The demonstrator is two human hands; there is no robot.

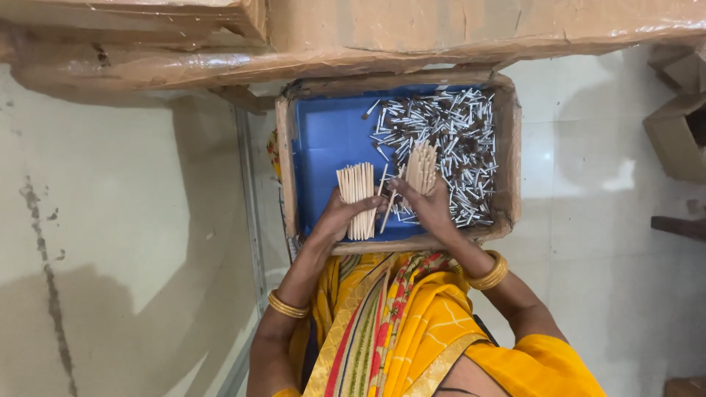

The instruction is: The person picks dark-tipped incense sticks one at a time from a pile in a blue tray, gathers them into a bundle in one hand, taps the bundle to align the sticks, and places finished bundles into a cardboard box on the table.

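A cardboard tray [507,140] with a blue floor rests on my lap. A heap of thin white sticks with dark tips [460,143] fills its right half. My left hand [340,215] grips a flat bundle of pale wooden sticks [358,192], held upright over the blue floor. My right hand [426,204] holds a second bundle of pale sticks [421,167] at the heap's edge, with a single stick [387,209] hanging between the two hands.
Large taped cardboard boxes [382,37] lie just beyond the tray. Pale floor tiles spread on both sides. Smaller cartons [680,129] stand at the right edge. Gold bangles sit on both wrists above yellow patterned cloth.
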